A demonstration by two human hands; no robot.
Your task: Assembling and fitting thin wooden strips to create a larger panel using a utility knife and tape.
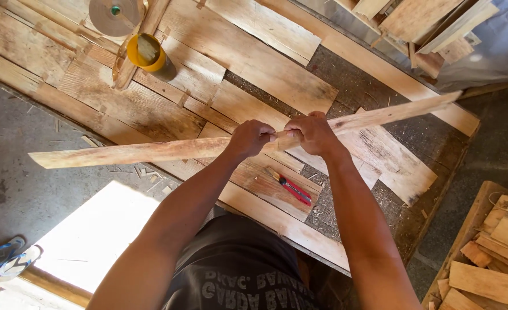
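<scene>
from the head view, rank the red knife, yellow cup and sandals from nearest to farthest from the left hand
Measured from the left hand:
1. Red knife, just below and right, on the boards.
2. Yellow cup, up and left, on the planks.
3. Sandals, far lower left, on the floor.

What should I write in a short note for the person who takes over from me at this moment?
Left hand: shut on the long wooden strip, near its middle.
Right hand: shut on the same strip, close beside the left.
The strip is held level above the wooden panel.
A red utility knife lies on the panel below the hands; a yellow pot and a tape roll sit farther away.
Done: strip lifted. Left: not placed yet.
</scene>
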